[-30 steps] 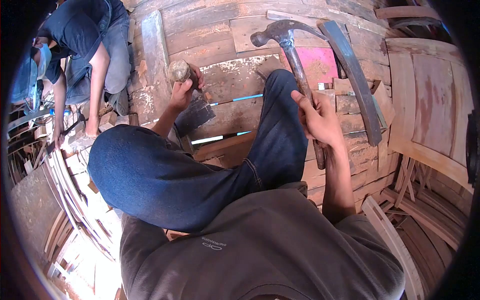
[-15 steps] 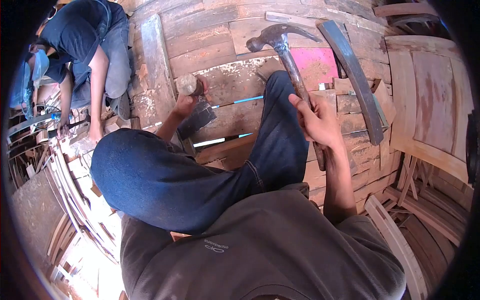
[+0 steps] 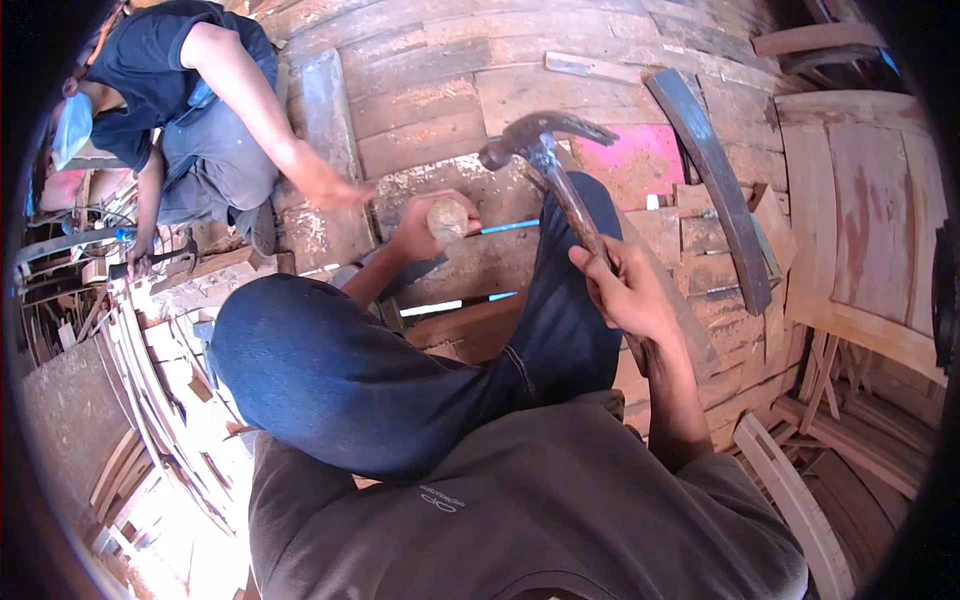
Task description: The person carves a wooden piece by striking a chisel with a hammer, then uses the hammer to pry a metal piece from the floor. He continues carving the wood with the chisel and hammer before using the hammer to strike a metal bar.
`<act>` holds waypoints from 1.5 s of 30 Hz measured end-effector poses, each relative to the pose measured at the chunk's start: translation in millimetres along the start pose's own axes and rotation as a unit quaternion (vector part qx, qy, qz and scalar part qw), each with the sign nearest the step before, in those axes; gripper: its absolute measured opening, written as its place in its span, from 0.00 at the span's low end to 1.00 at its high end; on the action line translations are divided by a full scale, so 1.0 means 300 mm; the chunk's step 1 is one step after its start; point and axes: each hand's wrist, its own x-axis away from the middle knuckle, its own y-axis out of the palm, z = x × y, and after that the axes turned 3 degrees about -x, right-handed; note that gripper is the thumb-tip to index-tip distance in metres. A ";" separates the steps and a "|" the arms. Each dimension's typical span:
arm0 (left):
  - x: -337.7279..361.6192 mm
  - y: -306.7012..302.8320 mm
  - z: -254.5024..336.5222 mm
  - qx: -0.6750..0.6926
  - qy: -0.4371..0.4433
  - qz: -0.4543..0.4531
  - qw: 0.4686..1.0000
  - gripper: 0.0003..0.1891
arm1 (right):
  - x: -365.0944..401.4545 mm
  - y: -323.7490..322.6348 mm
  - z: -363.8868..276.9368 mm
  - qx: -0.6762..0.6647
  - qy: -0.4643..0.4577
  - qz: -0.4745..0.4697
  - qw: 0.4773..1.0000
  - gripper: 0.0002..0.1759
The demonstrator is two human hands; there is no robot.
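My right hand (image 3: 630, 290) is wrapped round the handle of a claw hammer (image 3: 570, 195), whose metal head is raised at the upper middle. My left hand (image 3: 425, 228) grips a tool with a round, pale wooden end (image 3: 447, 220) that faces the camera; the rest of the tool is hidden behind the hand. Below the left hand lies a dark flat piece (image 3: 418, 280) on the plank floor, partly covered by my wrist. My bent knees in blue jeans are on both sides of this spot.
A co-worker (image 3: 190, 100) crouches at upper left, one arm reaching toward my left hand. A pink sheet (image 3: 630, 158), a long dark board (image 3: 715, 190) and a panelled wooden door (image 3: 870, 210) lie to the right. Stacked strips (image 3: 150, 400) are at the left.
My left hand has moved right and turned the round end toward the camera. The hammer has come down slightly and left. The co-worker's arm has lifted and stretched toward me.
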 end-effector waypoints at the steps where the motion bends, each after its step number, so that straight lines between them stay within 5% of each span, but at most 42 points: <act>1: -0.003 0.000 0.015 0.025 -0.025 0.008 0.999 0.08 | 0.002 0.002 -0.006 0.002 0.009 -0.003 1.000 0.15; 6: -0.002 -0.050 0.045 -0.012 -0.011 -0.056 0.998 0.12 | 0.000 0.027 -0.021 -0.027 0.023 -0.008 0.999 0.14; 12: -0.012 -0.004 -0.057 -0.026 0.009 -0.006 1.000 0.16 | -0.004 0.035 -0.010 -0.040 0.026 -0.013 0.999 0.15; 18: -0.011 -0.017 -0.021 0.099 -0.071 0.010 0.993 0.21 | 0.005 0.013 0.025 -0.046 0.014 -0.039 0.998 0.13; 22: -0.009 -0.031 0.020 0.084 -0.091 0.083 0.989 0.18 | 0.020 -0.007 0.039 -0.068 0.018 -0.010 0.997 0.14; 29: -0.029 -0.069 0.027 0.097 -0.182 0.059 0.977 0.15 | 0.036 -0.083 0.085 -0.036 0.015 0.017 0.999 0.12; 30: -0.035 -0.054 -0.043 0.107 -0.117 0.078 0.984 0.14 | 0.052 -0.086 0.075 -0.058 0.025 0.024 0.998 0.12; 33: -0.036 -0.061 -0.106 0.096 -0.102 0.098 0.985 0.14 | 0.048 -0.143 0.116 -0.045 0.021 0.002 0.999 0.11; 35: -0.036 -0.066 -0.081 0.216 -0.076 0.074 0.971 0.14 | 0.026 -0.173 0.163 -0.044 0.024 0.022 0.998 0.13; 40: -0.050 -0.169 0.160 0.166 -0.091 0.324 0.927 0.15 | -0.032 -0.271 0.306 -0.070 -0.019 0.056 0.996 0.14; 43: -0.143 -0.324 0.398 0.298 0.028 0.234 0.925 0.13 | -0.100 -0.297 0.241 -0.097 0.006 0.008 0.995 0.17; 45: -0.175 -0.335 0.345 0.390 0.064 0.142 0.908 0.13 | -0.062 -0.317 0.193 -0.096 0.045 0.022 0.994 0.17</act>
